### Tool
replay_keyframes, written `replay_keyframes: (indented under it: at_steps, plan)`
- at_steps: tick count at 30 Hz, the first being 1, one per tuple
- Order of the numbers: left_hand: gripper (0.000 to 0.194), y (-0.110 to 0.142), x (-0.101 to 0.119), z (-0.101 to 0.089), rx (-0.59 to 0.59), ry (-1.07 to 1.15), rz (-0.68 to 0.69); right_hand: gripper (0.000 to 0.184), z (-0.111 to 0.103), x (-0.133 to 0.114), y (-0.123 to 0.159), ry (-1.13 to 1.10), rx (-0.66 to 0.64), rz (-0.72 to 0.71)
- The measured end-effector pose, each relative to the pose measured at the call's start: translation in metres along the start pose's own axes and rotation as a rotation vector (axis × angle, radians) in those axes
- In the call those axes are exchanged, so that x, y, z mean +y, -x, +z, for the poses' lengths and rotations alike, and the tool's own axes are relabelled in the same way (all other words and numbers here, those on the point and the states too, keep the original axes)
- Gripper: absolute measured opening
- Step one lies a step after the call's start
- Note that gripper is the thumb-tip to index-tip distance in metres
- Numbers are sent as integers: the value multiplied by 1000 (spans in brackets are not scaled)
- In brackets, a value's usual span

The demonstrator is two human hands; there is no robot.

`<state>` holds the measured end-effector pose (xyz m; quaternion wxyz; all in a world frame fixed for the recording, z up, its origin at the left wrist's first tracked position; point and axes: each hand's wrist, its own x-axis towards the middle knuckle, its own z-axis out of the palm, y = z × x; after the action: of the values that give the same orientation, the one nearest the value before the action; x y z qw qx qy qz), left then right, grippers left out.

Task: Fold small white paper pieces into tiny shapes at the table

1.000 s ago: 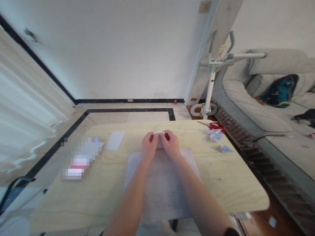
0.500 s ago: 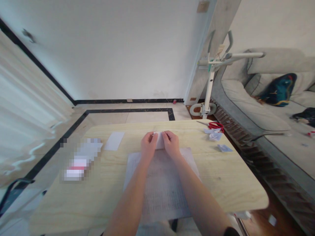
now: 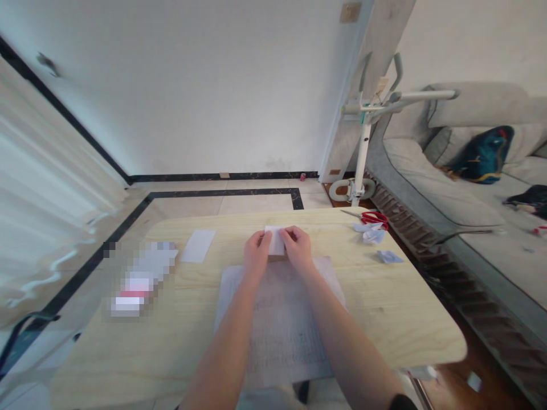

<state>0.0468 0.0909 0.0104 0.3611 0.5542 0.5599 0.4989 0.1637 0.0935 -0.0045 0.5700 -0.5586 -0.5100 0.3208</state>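
Note:
A small white piece of paper (image 3: 276,242) is held between my two hands, above the far part of the table. My left hand (image 3: 257,250) pinches its left side, and my right hand (image 3: 296,246) pinches its right side, with both thumbs on the near face. Below my forearms lies a large printed sheet (image 3: 286,336), flat on the wooden table. The fingers behind the small paper are hidden, so I cannot tell whether it is folded.
On the wooden table (image 3: 384,324), another white paper (image 3: 198,246) and a blurred-out item (image 3: 141,279) lie to the left. Red-handled scissors (image 3: 375,218), crumpled paper (image 3: 371,232) and a folded scrap (image 3: 389,257) lie at the right. A grey sofa (image 3: 453,199) stands beyond.
The small paper shows slightly more of its face between my hands, and my left thumb has shifted a little on its edge. Both hands stay in nearly the same place.

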Motion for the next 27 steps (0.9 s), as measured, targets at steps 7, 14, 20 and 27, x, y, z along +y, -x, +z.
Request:
replay_keyframes:
  at_steps: [7,14,20,27]
  plan:
    - [31,3,4,1,-86,-51,-30,24,0,2,-2,-7,53,13]
    - [31,5,2,0,-47,29,-62,30,0,1,-1,37,-49,-15]
    - [37,5,0,0,-131,-64,10,28,1,0,1,-20,34,-30]
    - [37,4,-4,2,-152,-115,27,13,0,1,-4,-199,102,70]
